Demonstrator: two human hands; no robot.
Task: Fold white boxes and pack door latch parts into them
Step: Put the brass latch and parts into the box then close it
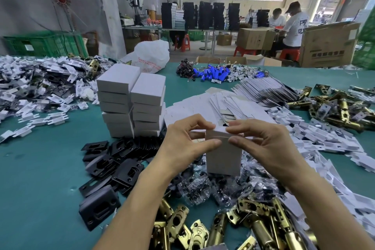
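A small white box (223, 158) stands upright in the air over the table, held at its top end by both hands. My left hand (182, 144) pinches the top left corner and my right hand (267, 144) presses the top flap from the right. Two stacks of folded white boxes (132, 101) stand behind my left hand. Flat unfolded box blanks (233, 101) lie fanned out behind the held box. Brass latch bolts (253, 225) lie heaped near the front edge, black strike plates (113, 168) to the left, and bagged screws (213, 186) under the box.
White plastic inserts (40, 87) pile up at the far left and along the right (324, 140). More brass latches (334, 107) sit far right. Blue cylinders with wires (215, 75) and a white plastic bag (150, 57) lie at the back. People sit at benches beyond (292, 26).
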